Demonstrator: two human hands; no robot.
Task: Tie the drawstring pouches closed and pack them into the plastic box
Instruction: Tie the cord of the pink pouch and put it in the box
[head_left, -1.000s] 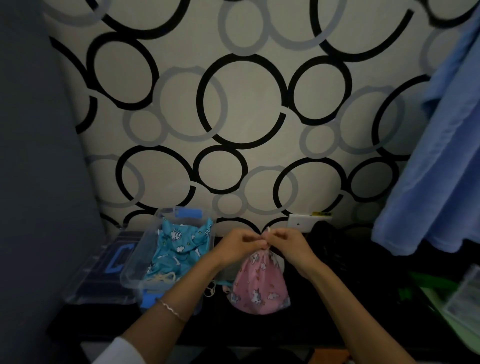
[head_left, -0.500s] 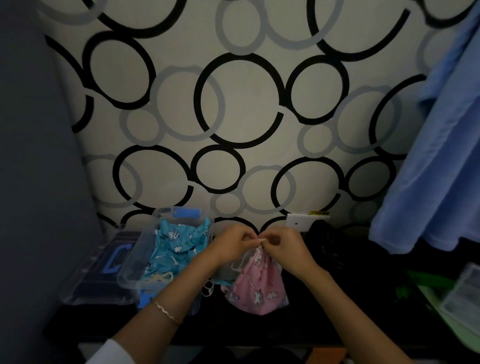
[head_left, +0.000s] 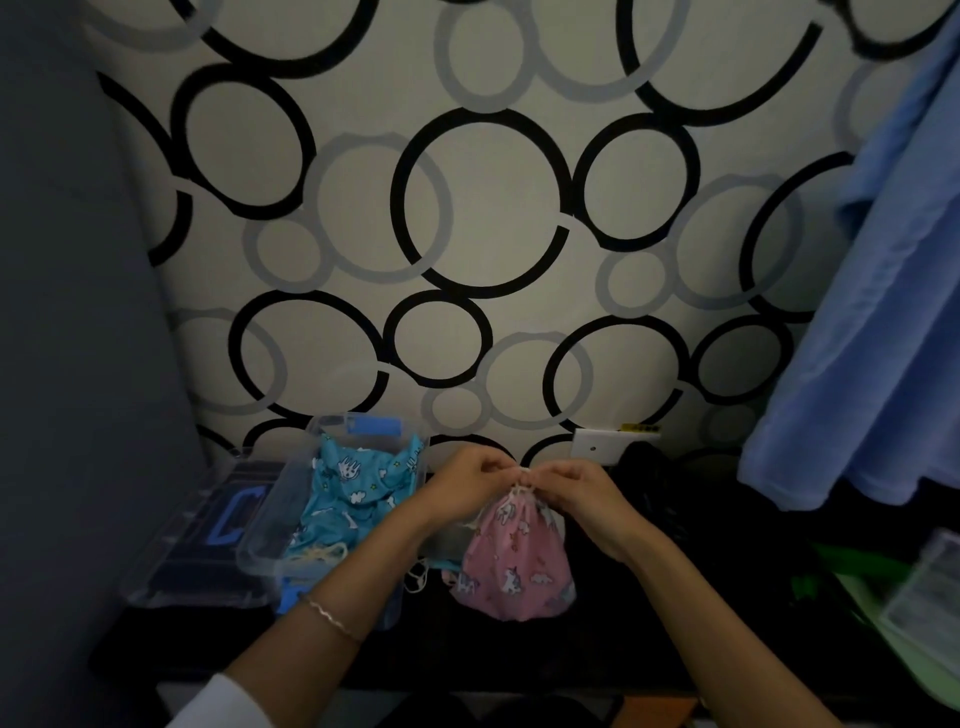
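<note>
Left hand (head_left: 467, 480) and right hand (head_left: 582, 493) pinched the cord (head_left: 521, 474) — pouch (head_left: 511, 561) upright below; box (head_left: 260, 540) nearer the left.

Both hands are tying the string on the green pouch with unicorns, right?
Not green. The head view shows the left hand and right hand pinching the string on top of a pink pouch with unicorns.

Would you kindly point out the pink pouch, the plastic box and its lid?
pink pouch (head_left: 511, 566), head view, middle of its printed fabric.
plastic box (head_left: 272, 514), head view, clear left wall.
lid (head_left: 176, 566), head view, clear panel beside handle.
</note>
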